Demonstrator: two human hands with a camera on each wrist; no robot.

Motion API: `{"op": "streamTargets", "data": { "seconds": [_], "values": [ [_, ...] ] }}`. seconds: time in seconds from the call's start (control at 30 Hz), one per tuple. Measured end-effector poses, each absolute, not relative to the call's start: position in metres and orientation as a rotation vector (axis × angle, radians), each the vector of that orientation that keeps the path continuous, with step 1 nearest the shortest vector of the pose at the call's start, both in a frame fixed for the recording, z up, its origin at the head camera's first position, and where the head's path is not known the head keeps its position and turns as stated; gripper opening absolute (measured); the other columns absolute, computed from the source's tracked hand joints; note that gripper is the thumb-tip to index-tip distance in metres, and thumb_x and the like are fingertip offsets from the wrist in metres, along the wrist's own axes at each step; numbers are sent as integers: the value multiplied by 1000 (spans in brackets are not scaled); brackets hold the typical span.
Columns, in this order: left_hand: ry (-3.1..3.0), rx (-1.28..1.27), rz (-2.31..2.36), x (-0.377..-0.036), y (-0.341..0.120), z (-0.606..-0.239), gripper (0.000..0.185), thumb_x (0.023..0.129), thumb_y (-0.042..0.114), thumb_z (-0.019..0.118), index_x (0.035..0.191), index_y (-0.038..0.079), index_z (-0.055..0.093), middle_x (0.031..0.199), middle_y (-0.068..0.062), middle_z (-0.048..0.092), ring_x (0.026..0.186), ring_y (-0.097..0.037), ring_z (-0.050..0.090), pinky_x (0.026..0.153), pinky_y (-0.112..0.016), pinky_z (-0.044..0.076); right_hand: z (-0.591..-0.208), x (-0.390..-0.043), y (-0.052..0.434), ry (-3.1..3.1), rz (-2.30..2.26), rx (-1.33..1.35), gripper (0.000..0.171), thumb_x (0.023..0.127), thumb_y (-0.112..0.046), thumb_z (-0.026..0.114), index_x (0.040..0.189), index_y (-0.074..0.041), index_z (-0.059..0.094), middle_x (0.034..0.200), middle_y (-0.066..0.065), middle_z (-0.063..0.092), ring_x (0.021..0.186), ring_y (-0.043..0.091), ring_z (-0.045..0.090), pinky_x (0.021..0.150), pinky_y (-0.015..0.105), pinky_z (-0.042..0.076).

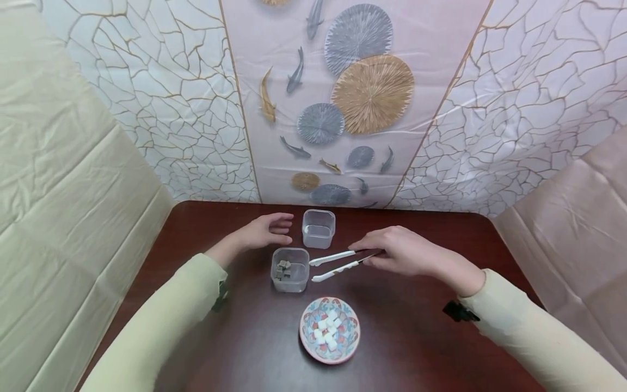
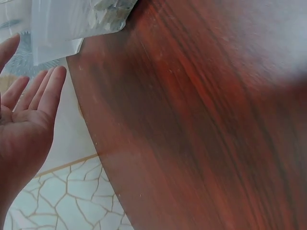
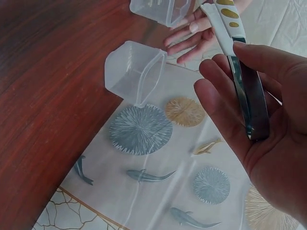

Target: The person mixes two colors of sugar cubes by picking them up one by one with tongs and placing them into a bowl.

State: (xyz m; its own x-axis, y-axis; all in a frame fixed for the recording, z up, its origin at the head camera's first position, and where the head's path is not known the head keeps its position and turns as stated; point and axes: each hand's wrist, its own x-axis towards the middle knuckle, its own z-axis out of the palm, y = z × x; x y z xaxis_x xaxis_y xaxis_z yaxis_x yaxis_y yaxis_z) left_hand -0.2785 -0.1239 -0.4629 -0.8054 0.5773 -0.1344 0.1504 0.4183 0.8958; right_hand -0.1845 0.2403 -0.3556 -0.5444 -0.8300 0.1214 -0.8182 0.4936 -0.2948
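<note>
Left hand [image 1: 264,231] rests on the dark wood bench [image 1: 416,337], grip relaxed and spread, holding nothing. Just right of it: empty clear container [image 1: 318,228]. Nearer the person, clear container with grey-brown cubes [image 1: 290,269]. White-tipped tongs [image 1: 338,262] point at it, tips apart, nothing between. Right hand [image 1: 399,251] pinches the tongs' rear end. Patterned bowl of white cubes [image 1: 330,330] sits nearest the person.

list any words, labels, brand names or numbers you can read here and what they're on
None can be read in any view.
The two clear containers show no label.
The tongs in the right hand show only gold ovals, no lettering.
The patterned dish and the backdrop carry pictures only.
</note>
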Motion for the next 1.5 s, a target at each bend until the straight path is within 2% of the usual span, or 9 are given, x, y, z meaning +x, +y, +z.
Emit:
{"op": "streamTargets", "data": {
  "seconds": [0.3, 0.5, 0.7, 0.93, 1.33, 1.5],
  "values": [
    [2223, 666, 1333, -257, -147, -462, 73, 100, 7, 75, 162, -2, 39, 156, -33, 49, 143, -47, 53, 115, -48, 52, -354, -187, 233, 2701, -482, -1517, 35, 94, -7, 77, 128, -15, 77, 108, -9, 75, 91, 9, 69, 78, 38, 60],
    [2276, 669, 1260, -237, -159, -460, 72, 99, 11, 78, 162, 3, 42, 157, -28, 51, 142, -41, 56, 116, -50, 51, -356, -188, 226, 2691, -496, -1536, 34, 95, -7, 76, 127, -15, 77, 105, -9, 75, 89, 13, 70, 78, 38, 59],
    [2257, 699, 1287, -222, -164, -463, 80, 93, 11, 84, 161, 4, 43, 160, -23, 51, 144, -40, 54, 117, -51, 50, -356, -189, 223, 2707, -477, -1535, 34, 95, -8, 76, 128, -17, 77, 105, -11, 73, 90, 8, 67, 78, 37, 59],
    [2263, 752, 1315, -211, -163, -470, 90, 86, 10, 91, 161, 2, 43, 163, -24, 46, 147, -41, 50, 117, -52, 49, -359, -191, 217, 2715, -469, -1533, 35, 95, -6, 75, 129, -15, 77, 108, -7, 75, 93, 15, 71, 79, 40, 60],
    [2338, 774, 1299, -208, -159, -480, 91, 82, 9, 94, 158, -2, 46, 153, -21, 58, 142, -39, 56, 112, -50, 54, -364, -196, 209, 2739, -458, -1538, 32, 95, -8, 75, 126, -14, 78, 110, 0, 77, 94, 15, 72, 80, 43, 60],
    [2353, 803, 1292, -208, -159, -484, 90, 82, 9, 94, 157, -3, 47, 150, -22, 60, 140, -39, 58, 111, -50, 55, -369, -201, 205, 2746, -454, -1537, 29, 96, -9, 75, 125, -13, 79, 107, -2, 76, 89, 13, 68, 77, 40, 59]
  ]
}}
